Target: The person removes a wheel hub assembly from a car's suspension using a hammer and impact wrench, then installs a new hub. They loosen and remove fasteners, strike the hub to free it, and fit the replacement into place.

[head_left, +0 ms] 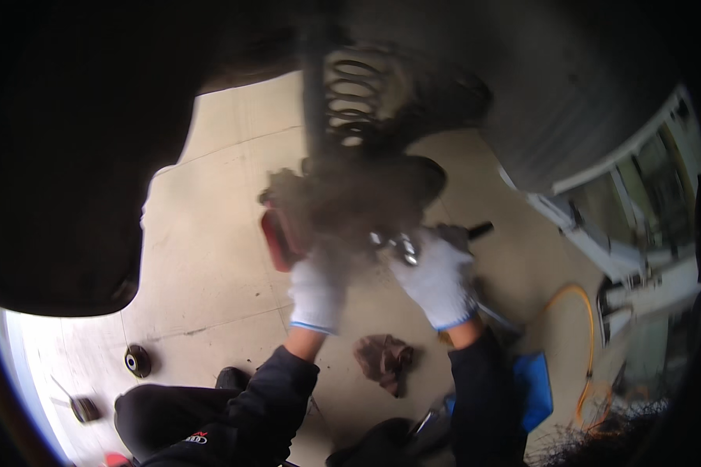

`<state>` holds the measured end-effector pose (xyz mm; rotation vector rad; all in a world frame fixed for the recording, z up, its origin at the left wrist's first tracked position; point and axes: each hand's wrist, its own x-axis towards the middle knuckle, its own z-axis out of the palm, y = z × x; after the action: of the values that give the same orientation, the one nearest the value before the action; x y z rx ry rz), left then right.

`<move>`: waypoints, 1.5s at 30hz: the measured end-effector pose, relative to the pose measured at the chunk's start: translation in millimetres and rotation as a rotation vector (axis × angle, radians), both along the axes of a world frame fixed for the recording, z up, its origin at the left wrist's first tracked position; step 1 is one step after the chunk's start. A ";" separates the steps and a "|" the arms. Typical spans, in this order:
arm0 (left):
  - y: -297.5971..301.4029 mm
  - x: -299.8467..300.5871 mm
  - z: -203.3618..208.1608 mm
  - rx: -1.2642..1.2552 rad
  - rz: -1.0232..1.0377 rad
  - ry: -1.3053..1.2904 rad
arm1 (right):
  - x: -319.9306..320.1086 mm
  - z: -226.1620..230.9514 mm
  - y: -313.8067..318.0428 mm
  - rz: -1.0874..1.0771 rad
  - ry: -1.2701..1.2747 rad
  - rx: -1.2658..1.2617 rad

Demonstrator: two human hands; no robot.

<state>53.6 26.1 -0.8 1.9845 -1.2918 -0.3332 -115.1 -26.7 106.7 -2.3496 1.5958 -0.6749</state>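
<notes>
Above my hands hangs a car's suspension: a coil spring point(354, 92), a dark upright strut point(314, 86) and a blurred, dirty hub assembly point(358, 198). A red part, perhaps a brake caliper point(275, 240), sits at the assembly's left side. My left hand point(317, 292), in a white knitted glove, reaches up against the underside of the assembly near the red part; its fingers are smeared and partly hidden. My right hand point(438, 279), gloved alike, is closed around a shiny metal tool point(405, 248). A black bar end point(481, 230) sticks out beyond that hand; whether it belongs to the tool is unclear.
A brown rag point(384, 359) lies on the tiled floor below my hands. Two dark round bushings point(138, 360) point(84, 409) are at the lower left. A blue object point(533, 389) and a yellow hose point(590, 342) lie right, near a white lift frame point(650, 300). Dark bodywork overhangs left.
</notes>
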 end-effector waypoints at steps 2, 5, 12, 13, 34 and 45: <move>-0.9 14.3 -1.7 -0.242 -0.126 -0.096 | -0.2 -2.7 -0.8 0.075 0.060 -0.154; 9.9 17.1 -7.3 -0.106 -0.156 0.499 | -29.8 -6.2 23.3 0.147 0.364 -0.346; 40.4 -61.6 -16.6 0.645 -0.481 0.695 | -126.9 -14.3 179.2 -0.051 0.166 -0.156; 39.2 -77.9 -20.3 0.663 -0.530 0.686 | -141.5 -19.3 203.1 -0.155 0.161 -0.086; 16.9 -147.4 -69.5 0.821 -0.694 0.448 | -388.5 -64.2 272.7 -1.173 0.485 0.490; 9.3 -149.4 -81.0 0.723 -0.709 0.552 | -377.8 -59.3 280.4 -1.127 0.416 0.576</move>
<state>-95.8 35.4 -81.8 1.6562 -1.5684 -1.7560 -492.9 253.7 47.4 -1.0783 2.7827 0.1827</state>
